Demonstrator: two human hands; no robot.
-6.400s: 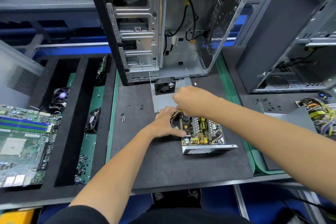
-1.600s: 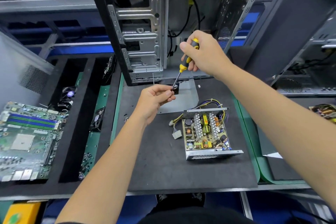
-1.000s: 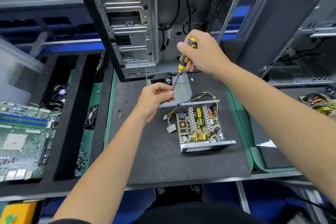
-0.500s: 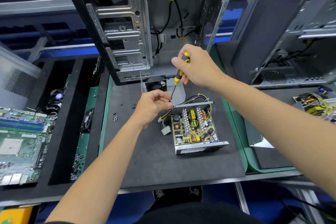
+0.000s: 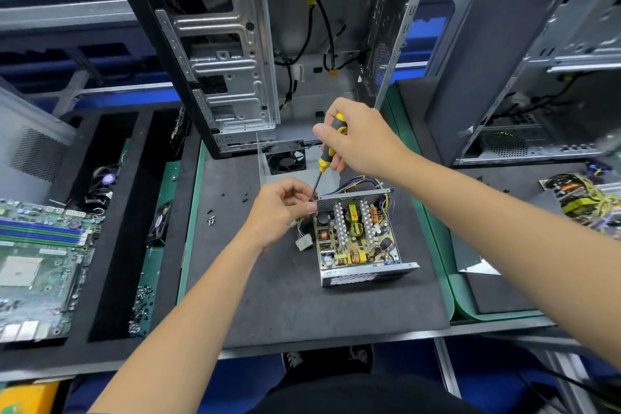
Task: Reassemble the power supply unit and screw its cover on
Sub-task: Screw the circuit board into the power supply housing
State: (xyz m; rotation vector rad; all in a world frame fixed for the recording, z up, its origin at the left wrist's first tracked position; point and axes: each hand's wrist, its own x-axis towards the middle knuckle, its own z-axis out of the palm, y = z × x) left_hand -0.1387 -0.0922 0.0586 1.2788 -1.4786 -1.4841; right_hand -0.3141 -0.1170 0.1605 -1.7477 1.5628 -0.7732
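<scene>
The open power supply unit (image 5: 356, 239) lies on the black mat, its circuit board with coils and heatsinks exposed and its wires trailing to the left. Its grey metal cover with a fan (image 5: 285, 161) rests behind it, near the case. My right hand (image 5: 359, 139) grips a yellow-and-black screwdriver (image 5: 327, 151) by the handle, the shaft slanting down to the unit's far left corner. My left hand (image 5: 282, 208) pinches at the screwdriver tip (image 5: 313, 200); whatever it holds there is too small to make out.
An empty computer case (image 5: 268, 54) stands upright behind the mat (image 5: 268, 296). Loose screws (image 5: 211, 218) lie on the mat's left part. A motherboard (image 5: 37, 262) and fans sit in the foam tray at left. Another case (image 5: 537, 77) and a second open unit (image 5: 584, 198) are at right.
Both hands with the screwdriver have come down from in front of the case to the unit's far left corner. The left hand keeps pinching at the tip.
</scene>
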